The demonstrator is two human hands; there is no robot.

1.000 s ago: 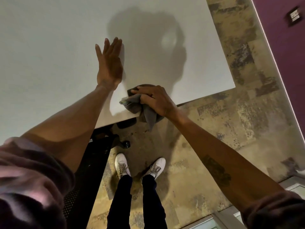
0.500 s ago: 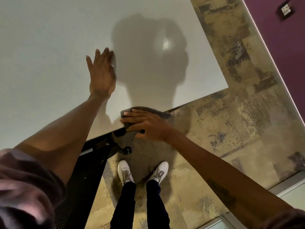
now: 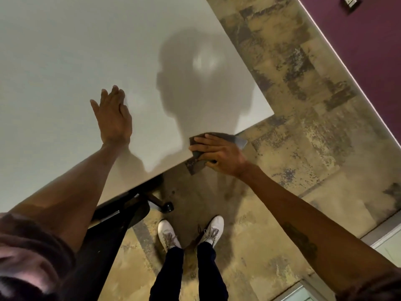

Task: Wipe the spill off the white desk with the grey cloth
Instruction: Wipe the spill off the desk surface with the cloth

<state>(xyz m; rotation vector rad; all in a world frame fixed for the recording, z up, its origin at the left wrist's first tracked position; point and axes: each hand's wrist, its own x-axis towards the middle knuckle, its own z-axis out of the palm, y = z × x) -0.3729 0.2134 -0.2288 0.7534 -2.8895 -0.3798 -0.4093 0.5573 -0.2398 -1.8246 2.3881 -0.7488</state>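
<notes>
The white desk (image 3: 65,61) fills the upper left of the head view. My right hand (image 3: 219,154) grips the grey cloth (image 3: 225,137) at the desk's near edge, close to its right corner. Part of the cloth lies on the desk top and part hangs over the edge below my fingers. My left hand (image 3: 114,115) rests flat on the desk to the left, fingers extended and holding nothing. No spill is visible on the surface; a head-shaped shadow covers the area between my hands.
A black office chair (image 3: 121,213) with a castor sits under the desk edge at lower left. My feet in white shoes (image 3: 191,232) stand on mottled tan carpet. A purple wall (image 3: 368,51) with a socket runs along the right.
My right hand has slid the cloth to the right along the desk's near edge towards the corner. My left hand stays flat on the desk.
</notes>
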